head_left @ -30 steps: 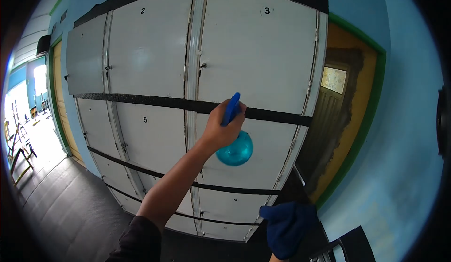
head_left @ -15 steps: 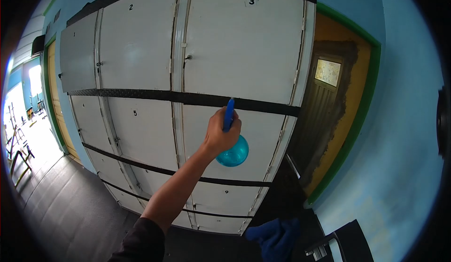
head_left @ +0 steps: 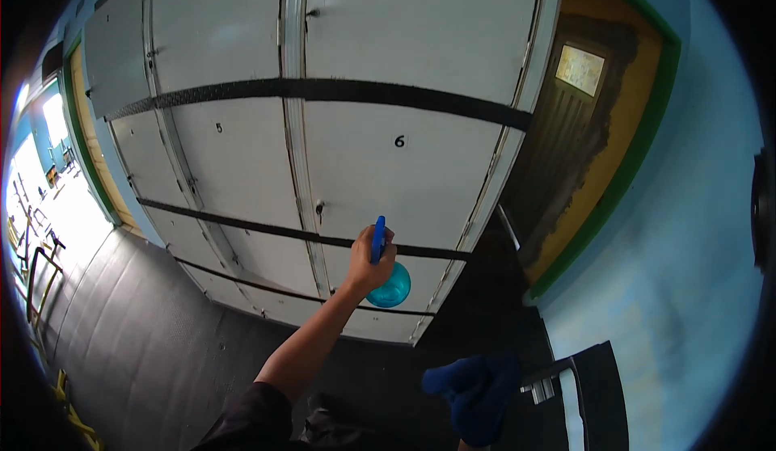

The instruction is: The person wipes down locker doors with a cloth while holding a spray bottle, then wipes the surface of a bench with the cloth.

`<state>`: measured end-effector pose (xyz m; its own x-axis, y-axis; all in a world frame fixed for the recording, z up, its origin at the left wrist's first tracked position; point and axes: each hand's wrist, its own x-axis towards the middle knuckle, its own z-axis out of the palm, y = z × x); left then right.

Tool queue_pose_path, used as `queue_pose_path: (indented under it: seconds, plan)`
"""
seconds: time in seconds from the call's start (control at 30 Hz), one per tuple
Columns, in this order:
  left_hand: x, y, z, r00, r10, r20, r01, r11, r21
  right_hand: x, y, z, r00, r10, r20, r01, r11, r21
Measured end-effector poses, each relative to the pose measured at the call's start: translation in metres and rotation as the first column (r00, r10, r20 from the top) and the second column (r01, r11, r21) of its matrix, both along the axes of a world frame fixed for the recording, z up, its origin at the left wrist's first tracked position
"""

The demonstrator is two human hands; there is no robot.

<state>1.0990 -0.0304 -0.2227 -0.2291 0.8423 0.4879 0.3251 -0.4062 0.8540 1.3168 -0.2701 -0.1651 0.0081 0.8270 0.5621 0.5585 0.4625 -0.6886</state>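
Note:
My left hand [head_left: 369,267] is wrapped round the neck of a spray bottle [head_left: 391,288], which has a blue spray head and a round teal body. It is held out in front of the lockers, over the dark strip below door 6 [head_left: 402,176]. A dark blue cloth [head_left: 473,394] is bunched over my right hand at the lower right. The cloth hides the fingers, and only a bit of wrist [head_left: 474,446] shows beneath it.
White numbered lockers [head_left: 218,27] with black strips and small keys fill the middle. To the right are a green-framed doorway [head_left: 643,160], a blue wall [head_left: 647,273] and a black chair-like object [head_left: 602,394]. Dark flooring [head_left: 153,330] runs left towards yellow-and-black frames [head_left: 44,273].
The view has tilted down, so the lockers sit higher in it and door 6 shows its number. My left hand with the spray bottle is lower against the lockers. The cloth has risen slightly.

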Motion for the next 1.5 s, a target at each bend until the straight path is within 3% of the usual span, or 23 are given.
queue_pose_path:
  seconds: [0.03, 0.1, 0.13, 0.2, 0.33, 0.4, 0.53, 0.63, 0.7, 0.8, 0.93, 1.13, 1.23, 1.33, 1.5]
  plan:
    - [0.002, 0.000, -0.010, 1.000, 0.001, 0.004, -0.001, 1.000, -0.015, -0.004, -0.002, -0.003, 0.993, -0.065, 0.101, 0.061, 0.997, 0.042]
    - [0.004, -0.003, -0.025, 0.994, 0.051, -0.096, -0.030, 0.977, 0.209, 0.000, -0.003, -0.028, 0.976, -0.214, 0.030, 0.211, 0.974, 0.076]
    - [0.003, -0.004, -0.031, 0.994, 0.053, -0.095, -0.033, 0.980, 0.197, 0.005, -0.003, -0.043, 0.965, -0.261, 0.007, 0.259, 0.962, 0.081]
    - [0.004, -0.008, -0.043, 0.996, -0.014, -0.090, 0.005, 0.996, -0.090, 0.033, -0.003, -0.075, 0.953, -0.290, 0.088, 0.280, 0.953, 0.112]
    - [0.016, -0.014, -0.070, 0.997, 0.025, -0.075, -0.032, 0.996, -0.087, 0.044, 0.001, -0.085, 0.913, -0.339, 0.226, 0.281, 0.926, 0.254]
    - [0.022, -0.013, -0.093, 0.994, 0.090, -0.061, -0.088, 0.995, 0.042, 0.041, -0.003, -0.083, 0.886, -0.356, 0.297, 0.303, 0.929, 0.211]
    - [0.014, -0.017, -0.139, 0.995, 0.010, -0.098, -0.023, 0.991, -0.129, 0.044, -0.009, -0.103, 0.807, -0.457, 0.374, 0.428, 0.889, 0.163]
    - [0.016, -0.018, -0.189, 0.997, 0.033, -0.071, -0.050, 0.966, -0.255, 0.046, -0.008, -0.116, 0.846, -0.383, 0.371, 0.394, 0.918, 0.049]
    - [0.023, -0.021, -0.220, 0.992, 0.086, -0.088, -0.096, 0.989, -0.111, 0.044, -0.006, -0.124, 0.862, -0.360, 0.358, 0.364, 0.930, 0.058]
    - [0.028, -0.028, -0.266, 0.998, 0.048, -0.045, -0.059, 0.957, -0.285, 0.042, -0.004, -0.130, 0.851, -0.333, 0.405, 0.358, 0.934, 0.015]
    - [0.026, -0.027, -0.339, 0.995, -0.014, -0.102, -0.023, 0.937, -0.348, 0.038, -0.001, -0.133, 0.845, -0.312, 0.435, 0.390, 0.915, -0.101]
    - [0.035, -0.030, -0.403, 0.996, 0.023, -0.088, -0.055, 0.924, -0.378, 0.040, -0.002, -0.163, 0.801, -0.288, 0.525, 0.444, 0.873, -0.199]
    - [0.034, -0.032, -0.433, 0.996, 0.004, -0.091, -0.046, 0.886, -0.462, 0.042, -0.005, -0.187, 0.869, -0.298, 0.394, 0.430, 0.850, -0.304]
    - [0.038, -0.041, -0.464, 0.994, 0.043, -0.105, -0.092, 0.846, -0.525, 0.051, -0.010, -0.221, 0.945, -0.318, 0.075, 0.316, 0.827, -0.466]
    - [0.034, -0.067, -0.524, 0.987, -0.067, -0.144, -0.045, 0.750, -0.659, 0.039, 0.000, -0.236, 0.929, -0.301, 0.216, 0.369, 0.803, -0.467]
